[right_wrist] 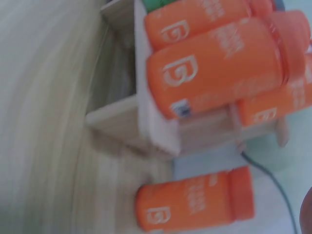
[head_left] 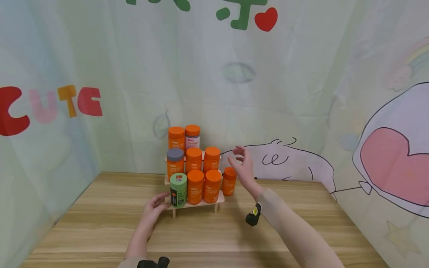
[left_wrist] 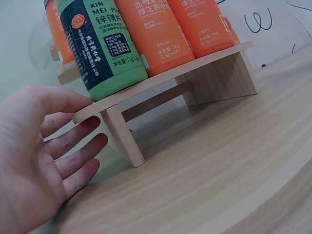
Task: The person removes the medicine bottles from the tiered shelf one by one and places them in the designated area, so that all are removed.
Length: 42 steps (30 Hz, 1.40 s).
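Note:
A tiered wooden rack (left_wrist: 161,80) holds rows of supplement bottles. At its front left stands a green bottle (head_left: 178,190), with two orange bottles (head_left: 195,187) beside it. My left hand (head_left: 155,210) is at the left end of the front shelf. In the left wrist view its thumb tip meets the shelf corner, while the other fingers spread loosely below. My right hand (head_left: 244,167) is raised to the right of the rack, fingers bent and nothing between them. Near it, a single orange bottle (head_left: 229,181) stands upright on the table, just right of the rack.
Behind, the middle tier carries a grey-capped bottle (head_left: 175,163) and two orange-capped ones. Two more stand on the top tier, one with a pale label (head_left: 192,141). The wooden table (head_left: 207,242) meets a printed curtain (head_left: 140,93) close behind the rack.

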Tool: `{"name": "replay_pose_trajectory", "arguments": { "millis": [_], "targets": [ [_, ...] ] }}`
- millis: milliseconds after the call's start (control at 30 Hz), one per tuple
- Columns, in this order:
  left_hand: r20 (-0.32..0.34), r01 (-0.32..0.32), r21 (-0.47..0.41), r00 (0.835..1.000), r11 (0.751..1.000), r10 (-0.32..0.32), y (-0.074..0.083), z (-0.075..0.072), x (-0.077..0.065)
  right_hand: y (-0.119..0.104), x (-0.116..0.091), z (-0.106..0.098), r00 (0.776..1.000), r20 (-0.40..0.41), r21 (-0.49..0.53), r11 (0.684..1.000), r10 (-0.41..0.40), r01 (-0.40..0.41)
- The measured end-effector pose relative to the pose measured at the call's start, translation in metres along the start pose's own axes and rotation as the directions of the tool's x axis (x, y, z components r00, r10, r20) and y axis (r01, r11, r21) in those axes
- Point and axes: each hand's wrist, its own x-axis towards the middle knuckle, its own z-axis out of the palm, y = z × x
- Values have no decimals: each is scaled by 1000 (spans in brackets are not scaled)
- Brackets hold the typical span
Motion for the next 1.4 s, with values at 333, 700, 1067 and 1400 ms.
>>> {"name": "replay_pose_trajectory", "arguments": {
  "millis": [333,700,1067,1400],
  "targets": [
    [-10,2,-13,1000,1000,-2,-1,0,0,-28,24,15,997,32,65,995,-73,71],
    [5,-1,4,1000,1000,1,-1,1,0,-52,60,31,985,165,47,998,-46,39],
    [-2,7,-16,1000,1000,-7,0,-2,1,-56,89,52,954,301,18,1000,3,-9],
    [4,8,-20,1000,1000,-8,0,0,1,-53,98,63,917,396,5,998,57,-64]
  ]
}}
